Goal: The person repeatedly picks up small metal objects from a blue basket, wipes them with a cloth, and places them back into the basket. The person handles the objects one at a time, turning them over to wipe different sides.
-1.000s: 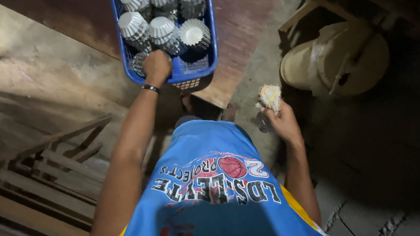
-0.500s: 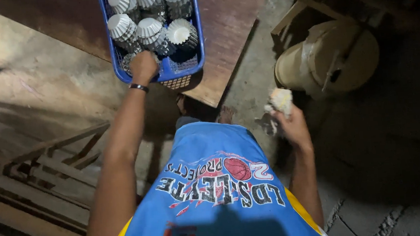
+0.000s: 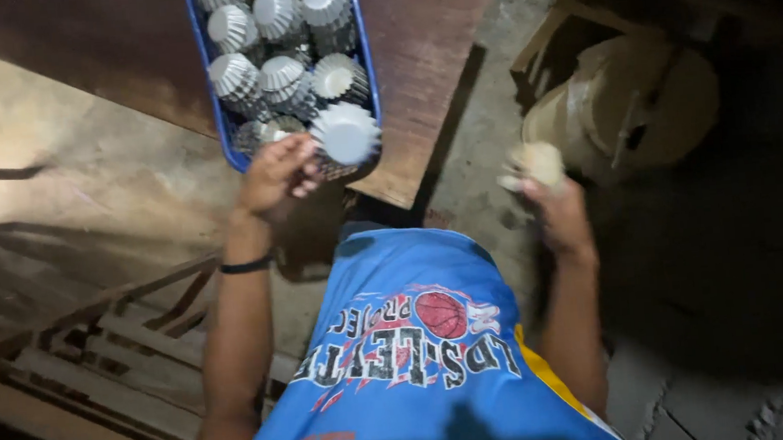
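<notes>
Now grips one fluted metal mould in the left hand, fingers clamped on its crimped wall, flat base turned up toward the camera. Half a second back, merely rested that hand on the heap at the near rim; a second back, the same. Has since pulled the mould free and tipped it over at the near right corner of the blue basket, at about 12 o'clock from the body. Reads, as a judgement, as one piece separated from the rest, though not yet carried away from the basket. Keeps the right hand raised at about 2 o'clock, as before, fingers closed around a pale crumpled wad; cannot tell whether cloth or something else. Leaves many more moulds packed in the basket, mostly mouth down, nested and leaning on one another. Shows the basket sitting on a brown wooden tabletop, whose near edge ends just past the basket. Wears a black wristband on the left wrist and a blue jersey, filling the frame at 6 o'clock. Shows also a pale round drum at 2 o'clock, just beyond the wad and close to the right hand, under a wooden frame. Has a rack of wooden slats at 8 o'clock, beside the left arm, and bare concrete floor between tabletop and drum.
</notes>
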